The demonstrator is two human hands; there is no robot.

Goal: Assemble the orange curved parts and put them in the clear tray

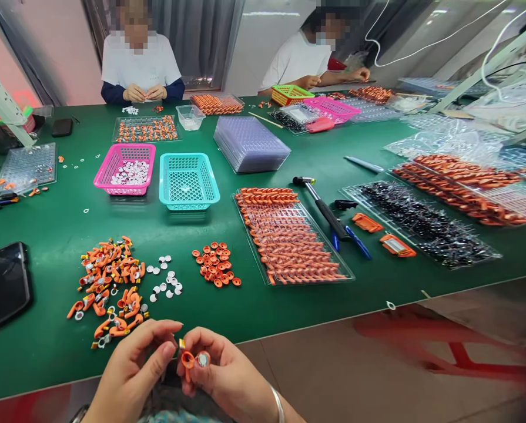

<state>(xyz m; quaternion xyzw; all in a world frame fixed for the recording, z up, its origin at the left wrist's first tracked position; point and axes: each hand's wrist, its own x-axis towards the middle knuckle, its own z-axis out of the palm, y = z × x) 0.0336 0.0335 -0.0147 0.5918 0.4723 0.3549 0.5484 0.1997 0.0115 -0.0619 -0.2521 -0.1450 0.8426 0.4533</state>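
Observation:
At the table's near edge, my right hand (231,373) pinches an orange earphone shell (187,360) with its round hollow facing up. A yellow strip (182,343) sticks out at the shell's top, and a small silver disc (203,359) sits by the thumb of the same hand. My left hand (141,364) is just to the left, fingers curved and thumb apart from them, with nothing visible between. Beyond the hands lie a heap of orange earphone shells (113,264) with yellow strips, scattered white discs (170,282) and a group of orange round caps (214,264).
A phone (4,285) lies left. Further back are a pink basket (126,170) of white pieces, a turquoise basket (190,202) and stacked plastic trays (251,144). Right are a tray of orange parts (289,235), a hammer (327,217) and black wired parts (421,220). Two people sit opposite.

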